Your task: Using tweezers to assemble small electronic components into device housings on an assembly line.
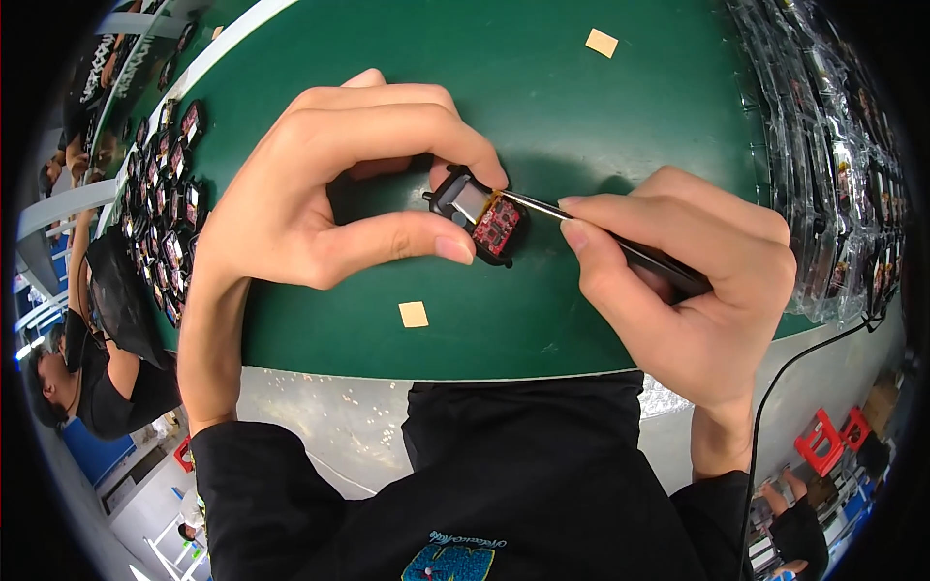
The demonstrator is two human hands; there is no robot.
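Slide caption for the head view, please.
Left hand grips an open black device with a red circuit board; right hand holds a slim pointed tool at it, over a green table.

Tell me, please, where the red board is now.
In the head view, the red board sits near centre, in the black case in the left hand, below the tip of the tool in the right hand.

Blk casing [445,199], red PCB [497,229], grn tbl [601,121], pale-yel squares [414,315].
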